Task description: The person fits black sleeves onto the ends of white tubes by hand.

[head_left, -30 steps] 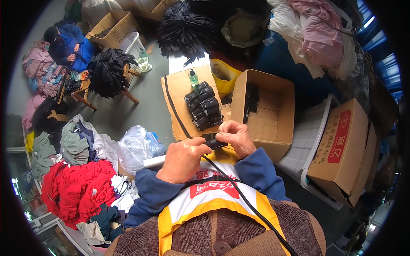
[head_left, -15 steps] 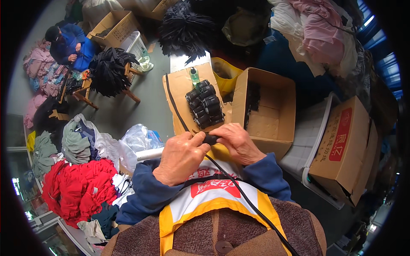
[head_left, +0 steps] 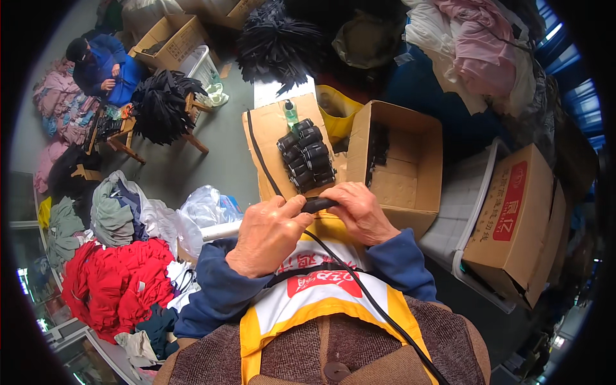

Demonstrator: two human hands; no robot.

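Note:
My left hand is closed in a pinch on a black fabric strip, close above my apron. My right hand grips its other end, with fingers curled over it. A short dark length shows between both hands; its exact form is partly hidden by the fingers. One long black strand trails over the apron, and another lies along the left of a cardboard sheet. Beyond my hands, several small black rolled bundles are stacked on the sheet, with a green-tinted bottle behind them.
An open cardboard box with dark items inside stands right of the sheet, beside a yellow bag. A red cloth heap lies at left. Black strips hang at the back. A co-worker sits far left.
My hands have drawn slightly apart, and more of the black strip shows between them. My right fingers have shifted a little to the right. The bundles stay in place.

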